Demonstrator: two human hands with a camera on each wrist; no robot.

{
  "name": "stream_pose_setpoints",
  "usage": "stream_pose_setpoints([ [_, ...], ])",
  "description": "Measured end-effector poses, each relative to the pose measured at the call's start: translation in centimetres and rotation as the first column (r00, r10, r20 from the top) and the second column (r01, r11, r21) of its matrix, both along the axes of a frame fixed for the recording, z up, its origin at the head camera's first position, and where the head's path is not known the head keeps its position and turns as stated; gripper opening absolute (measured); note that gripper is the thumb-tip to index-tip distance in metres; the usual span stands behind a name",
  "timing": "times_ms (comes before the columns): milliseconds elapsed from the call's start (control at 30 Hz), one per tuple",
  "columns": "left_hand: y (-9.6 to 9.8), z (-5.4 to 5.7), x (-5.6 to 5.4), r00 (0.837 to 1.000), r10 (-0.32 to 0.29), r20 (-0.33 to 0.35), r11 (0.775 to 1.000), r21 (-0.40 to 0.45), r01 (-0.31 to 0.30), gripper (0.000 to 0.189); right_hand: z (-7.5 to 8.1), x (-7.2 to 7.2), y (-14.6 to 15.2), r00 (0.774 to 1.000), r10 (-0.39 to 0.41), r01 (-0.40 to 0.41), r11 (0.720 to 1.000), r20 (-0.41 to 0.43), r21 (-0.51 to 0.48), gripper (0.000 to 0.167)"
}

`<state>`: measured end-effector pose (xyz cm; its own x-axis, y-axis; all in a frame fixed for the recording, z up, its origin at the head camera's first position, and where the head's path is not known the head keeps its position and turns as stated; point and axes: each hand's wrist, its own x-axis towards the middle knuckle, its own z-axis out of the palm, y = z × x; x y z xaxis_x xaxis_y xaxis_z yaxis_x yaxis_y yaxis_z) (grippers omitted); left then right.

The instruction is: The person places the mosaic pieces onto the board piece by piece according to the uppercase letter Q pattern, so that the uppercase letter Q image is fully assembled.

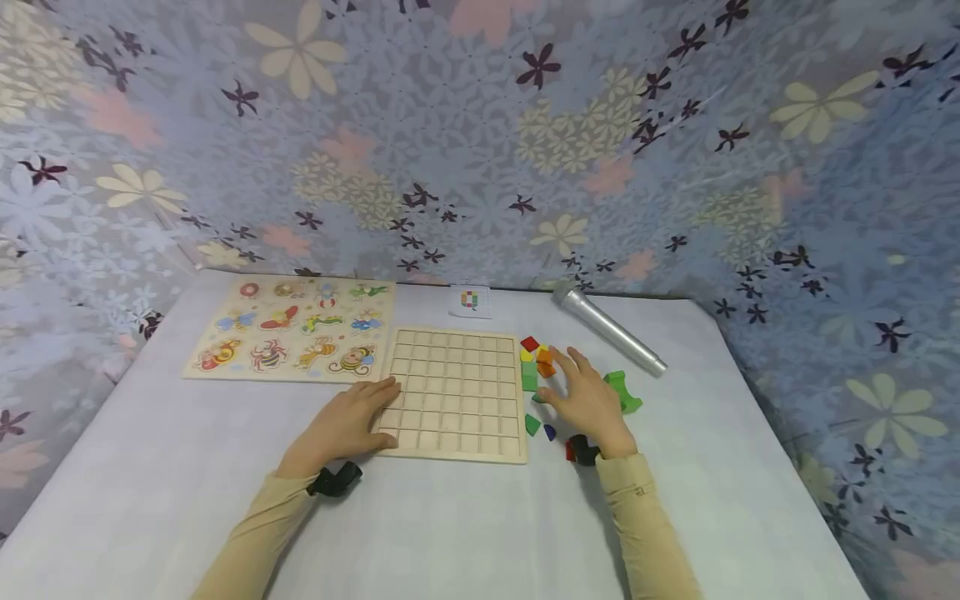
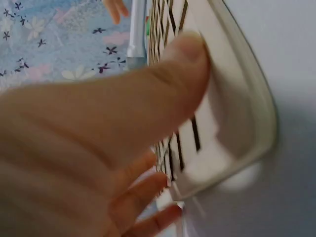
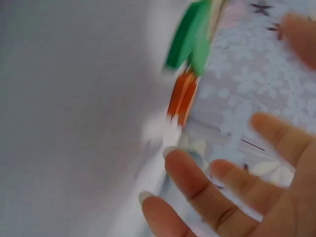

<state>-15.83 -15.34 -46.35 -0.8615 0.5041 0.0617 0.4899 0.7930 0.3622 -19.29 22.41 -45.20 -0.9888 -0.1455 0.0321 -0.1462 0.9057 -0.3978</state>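
A square wooden grid board (image 1: pixel 448 397) lies on the table in the head view. Along its left side rests my left hand (image 1: pixel 347 427), with the thumb (image 2: pixel 185 59) on the rim near the front corner. My right hand (image 1: pixel 590 407) is spread to the right of the board, beside small coloured pieces, with nothing in its fingers. Near its fingertips are orange pieces (image 1: pixel 546 367), a red piece (image 1: pixel 530 343) and green squares (image 1: pixel 529 377). In the right wrist view the orange pieces (image 3: pixel 181 98) stand apart from the fingers.
A wooden insect picture puzzle (image 1: pixel 292 327) lies left of the board. Behind the board is a small card (image 1: pixel 470 302). A silver microphone (image 1: pixel 611 329) lies back right. Green pieces (image 1: pixel 621 392) sit right of my right hand, and a blue piece (image 1: pixel 550 432) lies nearer the front.
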Motion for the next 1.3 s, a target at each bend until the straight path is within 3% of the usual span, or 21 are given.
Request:
stream_pose_setpoints([
  [67, -0.2, -0.2, 0.0, 1.0, -0.008, -0.015, 1.0, -0.007, 0.008, 0.079, -0.5, -1.1, 0.1, 0.998, -0.025, 0.035, 0.983, 0.059, -0.179, 0.065],
  [100, -0.3, -0.3, -0.1, 1.0, -0.009, -0.021, 1.0, -0.008, 0.009, 0.08, -0.7, -1.7, 0.2, 0.995, -0.042, 0.066, 0.958, 0.093, -0.279, 0.061],
  [200, -0.4, -0.7, -0.2, 1.0, -0.003, 0.0, 1.0, -0.003, 0.003, 0.083, -1.2, -3.5, 0.8, 0.978, -0.091, 0.18, 0.819, 0.186, -0.544, 0.055],
  [300, -0.1, -1.0, -0.2, 0.999, -0.002, 0.046, 1.0, 0.01, 0.002, 0.087, -1.7, -4.6, 1.2, 0.951, -0.145, 0.294, 0.695, 0.273, -0.656, 0.053],
  [367, -0.2, -1.2, -0.2, 0.997, 0.004, 0.071, 1.0, 0.028, -0.006, 0.089, -1.9, -5.2, 1.0, 0.938, -0.179, 0.337, 0.671, 0.297, -0.66, 0.052],
  [467, -0.4, -1.6, -0.1, 0.996, 0.012, 0.087, 0.999, 0.051, -0.017, 0.09, -2.2, -5.6, 0.2, 0.927, -0.221, 0.369, 0.691, 0.304, -0.622, 0.05],
  [633, -0.9, -2.4, -0.3, 0.997, 0.009, 0.077, 0.996, 0.09, -0.016, 0.09, -2.7, -5.9, -0.8, 0.934, -0.25, 0.354, 0.737, 0.255, -0.576, 0.048],
  [767, -0.9, -2.8, -0.6, 0.998, -0.019, 0.067, 0.995, 0.097, 0.012, 0.09, -3.4, -5.8, -1.1, 0.928, -0.309, 0.372, 0.747, 0.208, -0.55, 0.046],
  [933, -0.7, -2.8, -0.8, 0.995, 0.001, 0.104, 0.997, 0.077, -0.009, 0.091, -3.6, -5.4, -1.3, 0.926, -0.337, 0.374, 0.754, 0.172, -0.54, 0.045],
  [1033, -0.6, -2.9, -0.8, 0.995, 0.006, 0.104, 0.997, 0.073, -0.014, 0.091, -3.3, -5.2, -1.7, 0.926, -0.341, 0.372, 0.752, 0.162, -0.544, 0.045],
  [1300, -0.7, -2.8, -0.5, 0.996, -0.009, 0.083, 0.997, 0.073, 0.003, 0.091, -0.9, -4.8, -4.9, 0.963, -0.262, 0.254, 0.815, 0.059, -0.521, 0.041],
])
